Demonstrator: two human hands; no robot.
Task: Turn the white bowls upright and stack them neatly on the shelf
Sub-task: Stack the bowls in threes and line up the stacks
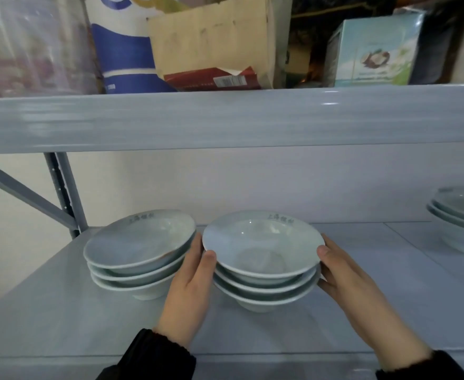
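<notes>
Grey metal shelf (60, 311), pale wall behind. Centre: stack of three upright white ceramic bowls (263, 259), clasped at both rims by left hand (189, 292) and right hand (354, 283), each grip grasping it. Toward left edge: second three-bowl stack (139, 250), touching left fingers. Right edge: third stack (461, 218).

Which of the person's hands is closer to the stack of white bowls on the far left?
Left. The left hand sits between the two stacks, right beside the left stack of white ceramic bowls. The right hand is on the far side of the middle stack.
</notes>
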